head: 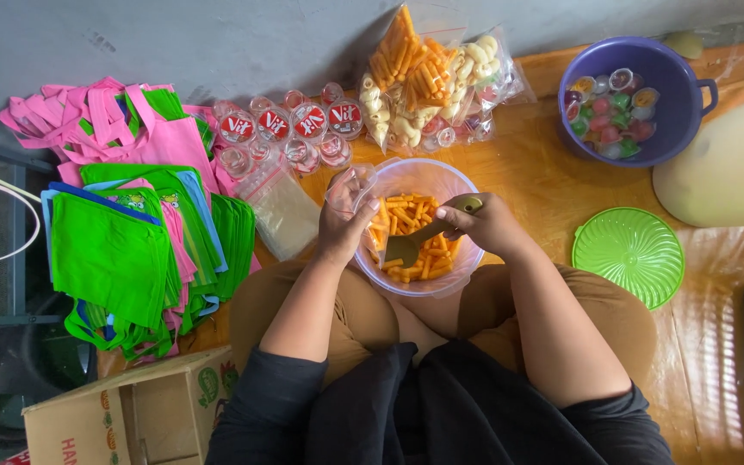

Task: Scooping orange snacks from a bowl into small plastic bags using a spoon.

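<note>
Orange stick snacks (424,258) lie in a clear round plastic bowl (467,185) in the person's lap, right under both hands. The right hand (486,224) closes around the handle of an olive-green plastic scoop (406,247), whose blade dips into the snacks. The left hand (346,226) pinches a small clear plastic bag (348,188) at the bowl's rim, wrist bent inward. Just beyond the left hand stand small sealed water cups with round red-and-white lids (290,125). Beyond the bowl lie clear packets of orange and pale snacks (428,77). Far beyond the right hand sits a purple plastic basin (673,120) of coloured jelly cups; a round green lid (629,256) lies outside that forearm. Green and pink cloth bags (122,232) pile outside the left arm.
</note>
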